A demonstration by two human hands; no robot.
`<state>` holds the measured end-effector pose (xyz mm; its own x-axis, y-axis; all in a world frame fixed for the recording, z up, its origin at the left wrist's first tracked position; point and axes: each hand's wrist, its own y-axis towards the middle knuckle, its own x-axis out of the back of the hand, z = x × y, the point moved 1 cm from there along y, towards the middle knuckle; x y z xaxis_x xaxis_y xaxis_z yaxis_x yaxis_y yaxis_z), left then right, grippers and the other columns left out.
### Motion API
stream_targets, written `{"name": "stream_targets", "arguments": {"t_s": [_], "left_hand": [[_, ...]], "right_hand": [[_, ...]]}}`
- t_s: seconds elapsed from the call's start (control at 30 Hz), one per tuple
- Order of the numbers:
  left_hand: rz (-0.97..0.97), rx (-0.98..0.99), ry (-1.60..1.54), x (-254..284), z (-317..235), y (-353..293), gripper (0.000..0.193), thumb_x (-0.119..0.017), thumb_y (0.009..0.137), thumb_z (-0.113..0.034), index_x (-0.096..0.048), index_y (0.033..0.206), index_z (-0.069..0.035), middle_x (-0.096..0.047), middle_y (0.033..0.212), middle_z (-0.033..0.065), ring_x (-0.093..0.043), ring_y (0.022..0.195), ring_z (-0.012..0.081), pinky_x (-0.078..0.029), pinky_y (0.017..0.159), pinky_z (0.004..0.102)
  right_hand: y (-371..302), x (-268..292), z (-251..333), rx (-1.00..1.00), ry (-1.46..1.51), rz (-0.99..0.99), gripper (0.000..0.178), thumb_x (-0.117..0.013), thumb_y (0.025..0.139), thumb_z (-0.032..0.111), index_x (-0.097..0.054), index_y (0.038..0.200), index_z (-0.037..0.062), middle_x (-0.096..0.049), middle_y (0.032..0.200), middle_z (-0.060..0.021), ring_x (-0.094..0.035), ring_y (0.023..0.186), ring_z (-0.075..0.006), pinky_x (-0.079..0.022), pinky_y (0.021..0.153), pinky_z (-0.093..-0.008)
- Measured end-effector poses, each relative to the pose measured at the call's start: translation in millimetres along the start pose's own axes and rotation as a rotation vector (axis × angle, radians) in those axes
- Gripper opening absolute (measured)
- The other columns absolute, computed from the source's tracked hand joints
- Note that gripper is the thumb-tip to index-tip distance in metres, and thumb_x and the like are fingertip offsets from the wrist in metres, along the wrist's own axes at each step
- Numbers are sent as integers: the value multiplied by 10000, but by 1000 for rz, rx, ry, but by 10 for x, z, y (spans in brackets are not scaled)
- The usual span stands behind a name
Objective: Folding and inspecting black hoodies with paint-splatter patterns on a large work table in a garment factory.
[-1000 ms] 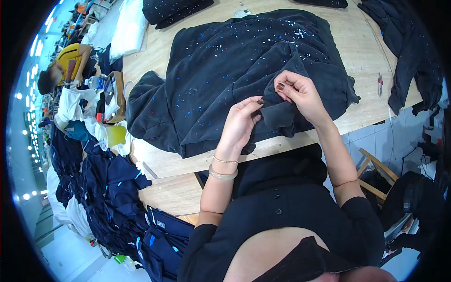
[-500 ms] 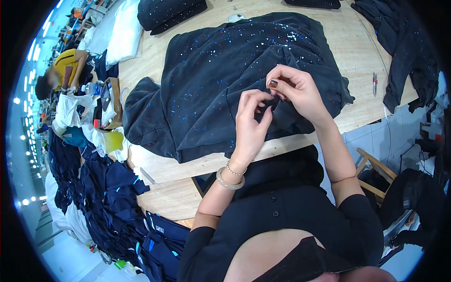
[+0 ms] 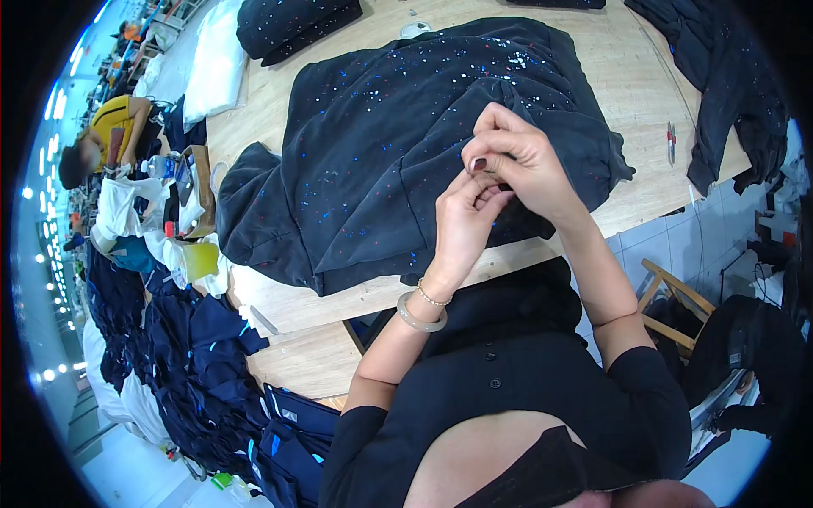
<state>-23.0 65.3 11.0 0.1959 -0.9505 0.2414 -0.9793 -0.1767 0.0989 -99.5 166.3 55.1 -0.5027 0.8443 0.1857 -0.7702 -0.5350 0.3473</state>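
Note:
A black garment, speckled with white, blue and red dots, lies spread and rumpled over the table in front of me. My left hand is closed at its near right part, fingers curled in on a bit of the black cloth. Bracelets circle that wrist. Just above and touching it, my right hand pinches thumb against fingertips. Whatever sits in this pinch is hidden by the fingers. Below the two hands, dark cloth reaches down to the table's near edge.
Red-handled thread snips lie on the table at right. Folded speckled garments and clear plastic bags stand farther off. At left are a cup of yellow liquid, heaped navy clothes and a person in yellow. A wooden stool stands right.
My hands have drawn together, the left fingers curling closed and the right moving slightly left onto them. The dark cloth between them is now mostly covered. The whole view has shifted a little.

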Motion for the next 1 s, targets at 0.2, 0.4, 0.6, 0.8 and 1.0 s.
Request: {"name": "stream_targets", "arguments": {"t_s": [0.2,0.4,0.6,0.8,1.0], "left_hand": [[97,28,-227,18,81,30,113,-560,851,95,-655,885,44,-562,877,55,-591,662,93,-488,564,212],[34,1,-241,89,91,-11,114,-504,888,94,-607,846,66,-593,859,70,-606,694,108,-498,610,214],[2,-19,-208,67,82,-1,129,-462,949,30,-583,906,46,-632,816,74,-635,690,114,-504,600,219],[3,-13,-235,20,35,11,122,-442,971,5,-552,934,41,-639,820,95,-660,677,136,-524,578,228],[-27,-23,-151,74,46,-12,119,-451,979,-27,-543,943,40,-624,872,92,-651,660,131,-519,555,223]], "right_hand": [[-14,302,-32,-109,-12,46,62,-660,834,58,-687,879,25,-510,862,0,-540,834,-91,-452,739,-231],[-463,2000,-907,-299,-781,-808,267,-598,879,227,-682,1049,40,-638,1084,-148,-630,951,-243,-464,857,-335],[-1394,2839,-1741,-1019,-1605,-1033,387,-599,842,379,-671,1007,37,-558,1143,-184,-515,1065,-380,-421,870,-539],[-1428,3253,-1782,-793,-1356,-731,158,-570,884,188,-601,976,64,-665,788,-112,-642,721,-288,-494,700,-417],[-637,1999,-763,-367,-497,-407,127,-516,930,122,-602,990,51,-621,769,-55,-590,715,-134,-454,657,-252]]}}
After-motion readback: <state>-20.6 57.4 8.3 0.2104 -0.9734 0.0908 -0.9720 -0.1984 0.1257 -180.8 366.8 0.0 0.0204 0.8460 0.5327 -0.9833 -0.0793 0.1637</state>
